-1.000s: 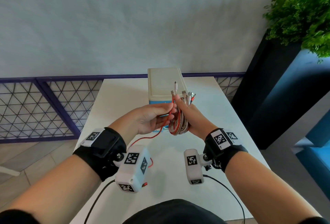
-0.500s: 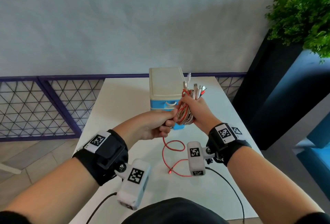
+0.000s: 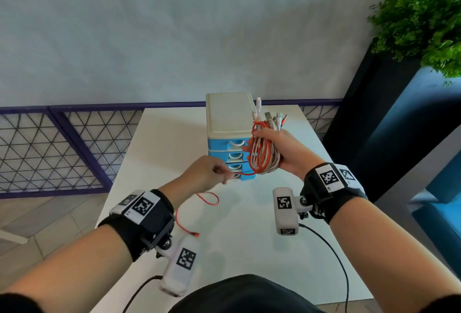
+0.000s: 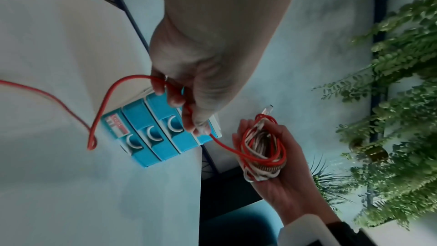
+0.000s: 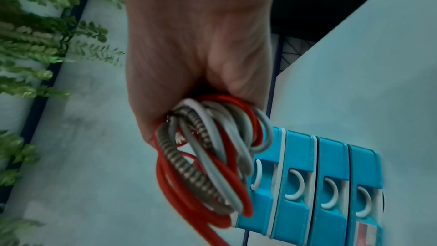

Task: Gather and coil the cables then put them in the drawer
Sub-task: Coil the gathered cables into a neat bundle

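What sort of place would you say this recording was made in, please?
Probably an office lounge or café-style corner, indoors: a white table against a plain wall, a planter of greenery, blue upholstered seating, and a low purple mesh railing.

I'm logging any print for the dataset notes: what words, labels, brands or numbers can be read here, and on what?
No text reads clearly.
Red and white sticker on the bottom drawer of the blue drawer unit: print too blurred to read.
Wrist camera tags: black-and-white square codes, no words.
Small mark beside the code on the right wristband: too small to read.
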